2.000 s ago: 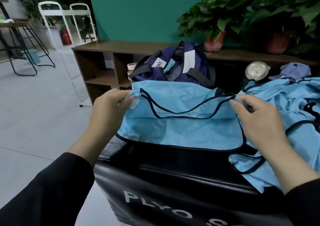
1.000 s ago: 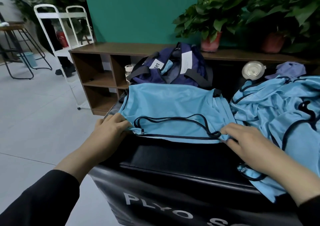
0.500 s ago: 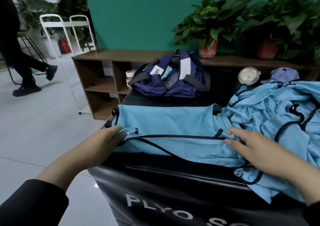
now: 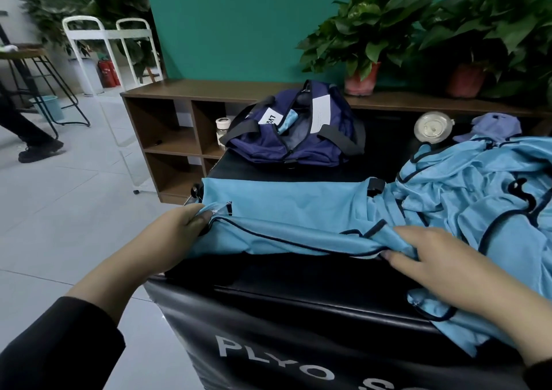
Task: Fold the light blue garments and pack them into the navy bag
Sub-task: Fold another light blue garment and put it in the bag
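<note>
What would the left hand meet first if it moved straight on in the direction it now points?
Probably only the light blue garment that the left hand already grips; further along that line, the navy bag, though depth is unclear.

We see the left hand (image 4: 176,234) gripping a light blue garment (image 4: 286,210) on a black box (image 4: 298,309), right hand (image 4: 430,258) pressing its fold, navy bag (image 4: 268,147) behind.

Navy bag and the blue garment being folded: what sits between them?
In the head view, only a bare strip of the black box top separates the navy bag from the light blue garment.
</note>
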